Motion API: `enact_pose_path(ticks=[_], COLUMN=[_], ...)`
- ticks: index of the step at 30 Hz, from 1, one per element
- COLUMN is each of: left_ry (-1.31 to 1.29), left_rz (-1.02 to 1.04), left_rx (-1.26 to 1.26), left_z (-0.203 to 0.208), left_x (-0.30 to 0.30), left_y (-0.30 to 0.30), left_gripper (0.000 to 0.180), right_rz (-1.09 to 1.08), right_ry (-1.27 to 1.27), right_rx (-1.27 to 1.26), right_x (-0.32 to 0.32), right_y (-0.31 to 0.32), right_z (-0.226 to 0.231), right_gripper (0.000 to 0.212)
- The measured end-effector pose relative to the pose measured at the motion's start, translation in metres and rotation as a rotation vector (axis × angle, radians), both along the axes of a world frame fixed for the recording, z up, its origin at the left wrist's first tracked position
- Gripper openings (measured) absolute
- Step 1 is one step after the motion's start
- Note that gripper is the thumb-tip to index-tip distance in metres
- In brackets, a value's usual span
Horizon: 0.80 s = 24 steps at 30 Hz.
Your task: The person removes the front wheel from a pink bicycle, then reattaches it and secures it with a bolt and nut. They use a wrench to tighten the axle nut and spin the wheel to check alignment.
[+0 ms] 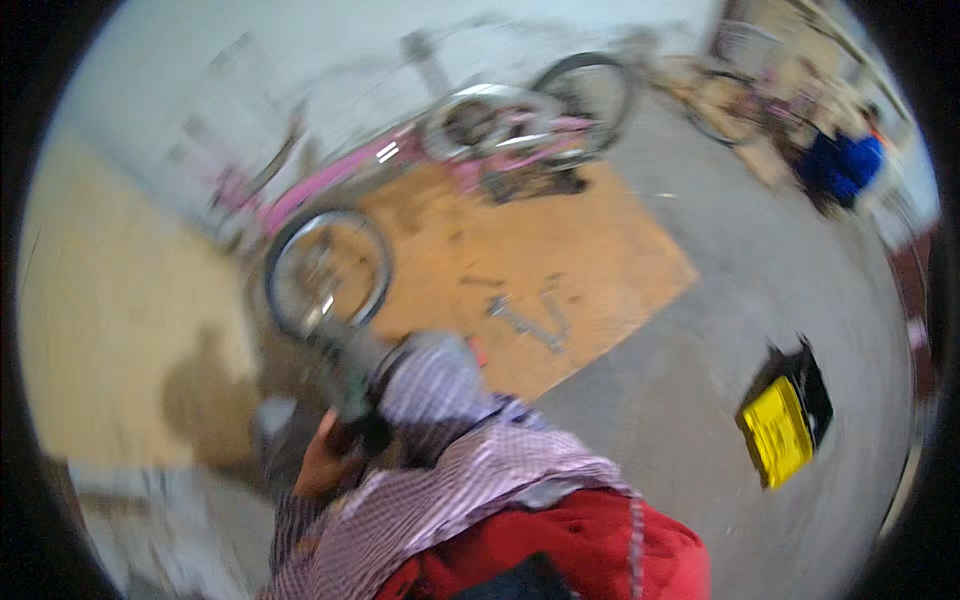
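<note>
Got grey floor (650, 430) along the right, then a brown board (635, 245) mid-view. Also a pink bike (345, 175) along the board's far side. Have checked cloth (465, 480) in the way at the near edge. Far right, a person (840, 165) in blue, well apart. Got a spoked wheel (328, 268) over the board's left edge, lower rim partly blocked by a blurred greenish thing (345, 370). Right, a yellow-and-black box (780, 430) on the floor. See left hand (325, 455) beside greenish thing's near end; can't tell whether gripping, too blurred. Can't tell right hand's fingers, out of view. Mid-board, loose spanners (525, 325).
</note>
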<state>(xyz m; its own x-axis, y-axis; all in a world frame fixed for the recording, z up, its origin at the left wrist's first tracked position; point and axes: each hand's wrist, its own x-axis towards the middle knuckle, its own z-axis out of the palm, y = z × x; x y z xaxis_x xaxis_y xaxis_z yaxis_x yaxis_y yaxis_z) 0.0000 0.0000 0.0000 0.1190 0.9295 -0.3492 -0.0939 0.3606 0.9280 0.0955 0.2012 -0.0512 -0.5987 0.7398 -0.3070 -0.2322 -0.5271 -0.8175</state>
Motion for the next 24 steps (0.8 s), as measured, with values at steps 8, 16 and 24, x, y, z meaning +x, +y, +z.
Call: enact_pose_path(ticks=[8, 16, 24], left_ry=[0.220, 0.446, 0.116], left_rz=[-0.051, 0.254, 0.201], left_rx=[0.401, 0.447, 0.130], left_z=[-0.219, -0.322, -0.311], left_x=[-0.205, -0.282, -0.261], left_y=[0.025, -0.082, -0.094], left_gripper=[0.085, 0.083, 0.089], right_rz=[-0.465, -0.390, -0.498], right_ry=[0.010, -0.017, -0.040], right_rx=[-0.151, -0.289, -0.297], right_x=[-0.160, -0.269, -0.232], right_y=[0.019, -0.081, -0.052], right_z=[-0.126, -0.223, -0.242], right_gripper=[0.039, 0.042, 0.049])
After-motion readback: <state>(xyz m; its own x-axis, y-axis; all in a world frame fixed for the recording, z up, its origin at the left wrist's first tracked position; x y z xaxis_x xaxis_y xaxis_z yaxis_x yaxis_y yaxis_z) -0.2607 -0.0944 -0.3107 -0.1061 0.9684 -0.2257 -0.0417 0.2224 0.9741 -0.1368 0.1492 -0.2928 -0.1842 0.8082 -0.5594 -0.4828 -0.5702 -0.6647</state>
